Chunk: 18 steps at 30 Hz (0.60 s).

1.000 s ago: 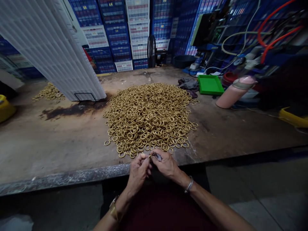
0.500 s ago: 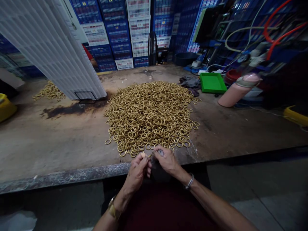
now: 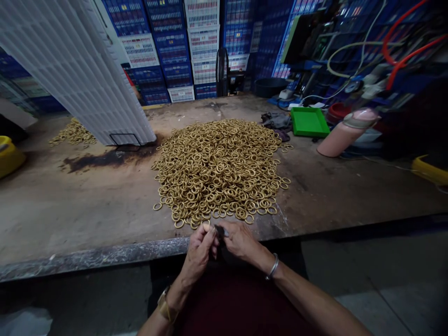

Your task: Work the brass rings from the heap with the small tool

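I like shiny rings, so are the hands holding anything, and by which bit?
The right hand holds a small dark thing, its gripped part unclear. Whether the left hand holds anything cannot be told.

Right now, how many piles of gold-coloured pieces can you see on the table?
2: a large pile of rings in the centre, and a smaller pile at left, beside the white panel. More could be hidden behind that panel.

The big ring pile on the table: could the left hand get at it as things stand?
Probably yes: the left hand is right by the near edge of the ring pile, and nothing visible blocks the way, though it seems busy at a small dark object in the right hand.
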Tool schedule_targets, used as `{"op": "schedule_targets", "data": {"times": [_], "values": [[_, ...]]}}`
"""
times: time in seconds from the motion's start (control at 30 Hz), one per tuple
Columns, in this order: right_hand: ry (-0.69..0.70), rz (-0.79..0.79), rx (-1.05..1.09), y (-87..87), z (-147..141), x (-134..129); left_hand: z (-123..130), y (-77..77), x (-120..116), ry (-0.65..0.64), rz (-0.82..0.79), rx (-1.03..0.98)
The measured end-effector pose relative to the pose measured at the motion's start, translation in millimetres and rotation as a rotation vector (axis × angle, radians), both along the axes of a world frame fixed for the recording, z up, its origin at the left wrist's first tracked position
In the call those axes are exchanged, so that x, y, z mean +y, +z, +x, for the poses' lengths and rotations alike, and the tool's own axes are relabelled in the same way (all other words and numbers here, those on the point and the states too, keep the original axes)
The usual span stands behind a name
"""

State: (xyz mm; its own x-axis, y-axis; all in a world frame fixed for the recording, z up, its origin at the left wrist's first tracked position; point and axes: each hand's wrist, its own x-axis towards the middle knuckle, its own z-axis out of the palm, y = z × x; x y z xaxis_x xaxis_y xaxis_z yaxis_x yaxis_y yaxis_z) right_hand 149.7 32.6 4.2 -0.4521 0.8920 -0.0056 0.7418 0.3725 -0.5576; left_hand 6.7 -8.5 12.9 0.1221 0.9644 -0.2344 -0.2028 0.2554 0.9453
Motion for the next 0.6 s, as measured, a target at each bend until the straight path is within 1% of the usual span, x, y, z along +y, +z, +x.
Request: {"op": "schedule_targets", "data": {"times": [0.07,0.13,0.2,0.27,0.37,0.47,0.6], "values": [[-0.038,0.008,-0.066,-1.0,1,4,0,6.1,-5,-0.04,-0.017,-0.059],[-0.076,0.033,-0.098,-3.6,0,8,1,11.2,-8,-0.061,-0.05,-0.176],[-0.121,0.056,-0.099,-5.9,-3,11,0,13.3,-8,-0.026,-0.094,-0.293],[-0.17,0.079,-0.097,-5.9,-8,13,-1,12.5,-7,0.047,-0.149,-0.354],[-0.139,0.108,-0.147,-1.7,-16,15,-6,9.0,-4,0.132,-0.256,-0.376],[-0.145,0.131,-0.243,3.0,-21,17,-12,5.8,1,0.162,-0.382,-0.411],[-0.149,0.188,-0.25,4.1,-20,20,-19,-0.4,8,0.207,-0.533,-0.445]]}}
